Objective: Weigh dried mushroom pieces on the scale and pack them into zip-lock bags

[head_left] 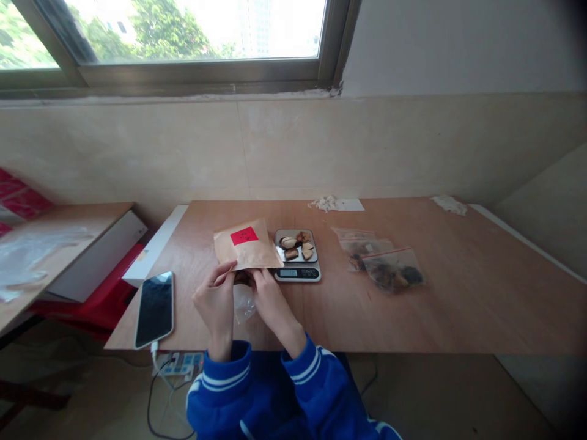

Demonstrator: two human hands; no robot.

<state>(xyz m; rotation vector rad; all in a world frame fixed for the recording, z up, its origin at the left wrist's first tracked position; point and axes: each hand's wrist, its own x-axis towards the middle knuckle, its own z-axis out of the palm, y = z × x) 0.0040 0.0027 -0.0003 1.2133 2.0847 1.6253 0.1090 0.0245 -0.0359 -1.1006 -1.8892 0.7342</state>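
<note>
My left hand (219,299) pinches the lower edge of a brown kraft paper bag (250,253) with a red label. The bag is tilted, its label facing up. Close beside it, my right hand (270,296) is closed at the same edge, its fingertips hidden under the paper. Between both hands a clear plastic bag (244,304) shows below the paper bag, with something dark above it that I cannot make out. Just right of the paper bag, a small digital scale (312,273) carries several dried brown and pale pieces (291,243) on its metal plate.
Zip bags (394,269) with dark dried contents lie right of the scale. A phone (156,308) with a charging cable sits at the table's left edge. White crumbly scraps (324,203) and a white card (351,205) are by the wall. A power strip (183,365) hangs below.
</note>
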